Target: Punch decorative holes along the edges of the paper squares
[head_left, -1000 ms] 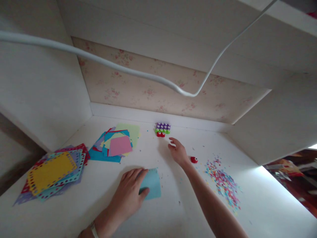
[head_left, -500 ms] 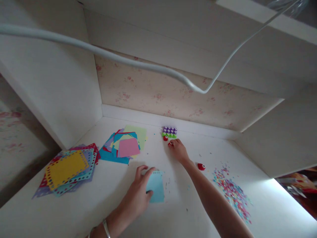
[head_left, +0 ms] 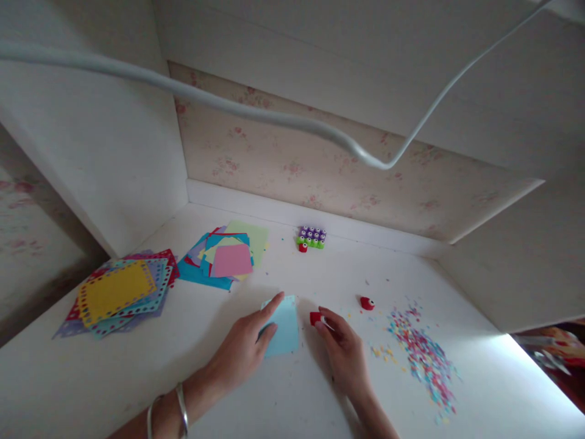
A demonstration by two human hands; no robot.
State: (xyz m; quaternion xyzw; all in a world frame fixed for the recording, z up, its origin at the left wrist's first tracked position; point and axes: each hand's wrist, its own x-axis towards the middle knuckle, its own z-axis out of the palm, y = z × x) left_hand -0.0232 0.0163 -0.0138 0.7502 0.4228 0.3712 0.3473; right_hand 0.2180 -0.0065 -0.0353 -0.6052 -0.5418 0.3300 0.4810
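Note:
My left hand (head_left: 247, 344) rests on the left part of a light blue sheet of paper (head_left: 286, 332), with its thumb and forefinger on the sheet and the other fingers curled. To the right of that sheet, my right hand (head_left: 345, 350) pinches a small red paper punch (head_left: 315, 318) between thumb and fingers, apart from the paper. Another red punch (head_left: 367, 303) with a white eye-like top lies farther right. At the back, several purple punches (head_left: 312, 233) and green punches (head_left: 311, 242) stand in rows, with one red punch (head_left: 303, 247) in front.
On the far left lies a pile of colored sheets with holes punched along their edges, a yellow sheet (head_left: 116, 291) on top. Beside it is a pile of plain sheets topped by a pink one (head_left: 233, 261). Punched paper bits (head_left: 423, 353) are scattered at right. A white cable (head_left: 274, 119) crosses above.
My right hand has come back from the row of punches toward me, bringing a red punch beside the paper. My left hand stays at the blue sheet, its forefinger now stretched straighter. The view has shifted slightly.

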